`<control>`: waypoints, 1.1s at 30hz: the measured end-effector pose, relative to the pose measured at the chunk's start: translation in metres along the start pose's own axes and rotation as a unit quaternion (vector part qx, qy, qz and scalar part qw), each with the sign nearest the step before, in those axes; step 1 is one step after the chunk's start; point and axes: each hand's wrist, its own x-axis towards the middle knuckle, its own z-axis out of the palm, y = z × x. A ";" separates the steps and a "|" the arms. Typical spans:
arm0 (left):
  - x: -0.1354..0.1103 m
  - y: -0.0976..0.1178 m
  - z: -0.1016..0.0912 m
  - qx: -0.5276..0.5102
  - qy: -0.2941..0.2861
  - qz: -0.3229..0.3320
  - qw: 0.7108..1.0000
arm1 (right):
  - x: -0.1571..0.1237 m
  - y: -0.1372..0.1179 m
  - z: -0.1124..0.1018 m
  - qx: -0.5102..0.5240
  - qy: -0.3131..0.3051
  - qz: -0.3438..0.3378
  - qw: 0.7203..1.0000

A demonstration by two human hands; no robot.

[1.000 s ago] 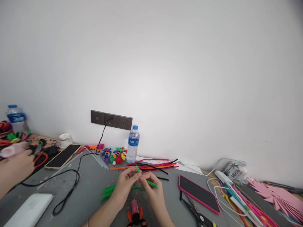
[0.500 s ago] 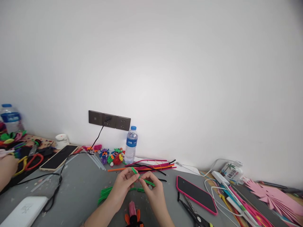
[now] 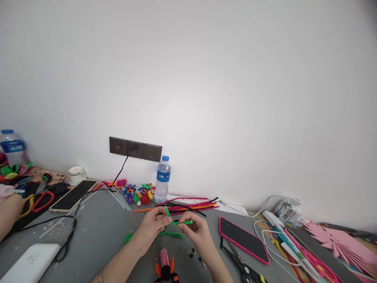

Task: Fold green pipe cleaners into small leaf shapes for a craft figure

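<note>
A bent green pipe cleaner (image 3: 167, 213) stretches between my two hands above the grey table. My left hand (image 3: 150, 227) pinches it near its bend, one end sticking up past the fingers. On the other side, my right hand (image 3: 194, 228) grips the part that runs sideways, thumb against forefinger. Beneath them lie more green pipe cleaners (image 3: 172, 235), partly hidden by my left forearm. Closer to me rests a small pipe-cleaner figure (image 3: 165, 269) in pink, black and orange.
Behind my hands are loose pipe cleaners (image 3: 188, 206), a water bottle (image 3: 163, 179) and small colourful figures (image 3: 129, 193). Scissors (image 3: 243, 267) and a pink-cased phone (image 3: 244, 239) lie right; a white power bank (image 3: 31, 263) and black cable (image 3: 74, 224) left. Another person's hand (image 3: 11, 212) shows far left.
My right hand has moved slightly right and up, away from my left. The green pipe cleaner now shows a sharper bend, its right part lying more level.
</note>
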 end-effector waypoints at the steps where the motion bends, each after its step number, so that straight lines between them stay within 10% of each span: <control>1: -0.001 0.001 0.000 0.004 -0.005 -0.005 1.000 | 0.000 -0.001 -0.003 0.010 -0.011 0.007 1.000; 18: -0.013 0.012 0.003 0.129 -0.156 -0.092 0.975 | -0.005 -0.004 -0.003 0.143 -0.095 0.062 0.983; 33: -0.010 0.003 0.007 0.404 -0.048 0.182 0.895 | 0.004 0.012 -0.002 0.149 0.005 0.081 0.986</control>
